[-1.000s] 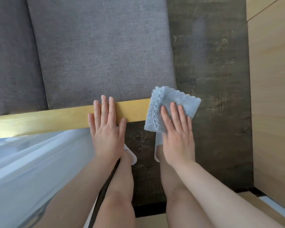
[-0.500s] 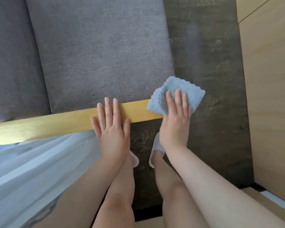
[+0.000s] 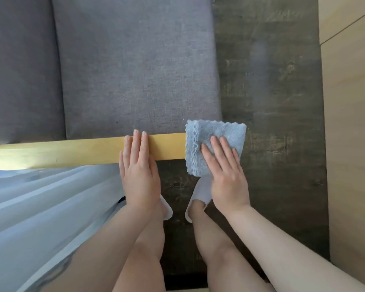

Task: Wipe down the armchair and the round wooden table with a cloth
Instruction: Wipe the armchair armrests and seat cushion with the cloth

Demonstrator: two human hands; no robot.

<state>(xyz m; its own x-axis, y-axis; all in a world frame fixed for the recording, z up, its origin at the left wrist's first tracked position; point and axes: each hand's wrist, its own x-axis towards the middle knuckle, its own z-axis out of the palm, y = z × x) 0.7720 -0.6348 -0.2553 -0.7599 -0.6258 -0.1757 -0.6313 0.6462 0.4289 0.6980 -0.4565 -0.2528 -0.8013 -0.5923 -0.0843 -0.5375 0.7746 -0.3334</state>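
Your right hand (image 3: 226, 175) has drawn the cloth (image 3: 215, 148) back over the armrest (image 3: 72, 152) end, pressing it flat-palmed; your left hand (image 3: 138, 175) rests open on the armrest, holding nothing: wiping continues.

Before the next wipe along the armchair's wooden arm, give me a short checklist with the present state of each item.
1. Cloth under the right hand, lying on the end of the wooden arm: ok.
2. Right hand flat on the cloth, fingers spread: ok.
3. Left hand resting flat on the wooden arm beside the cloth, steadying it: ok.
4. Path along the wooden arm free: not ok, the left hand lies across it.
5. White curtain away from the cloth: ok, though it touches the wooden arm further along.
6. Whether the cloth is damp: cannot tell.
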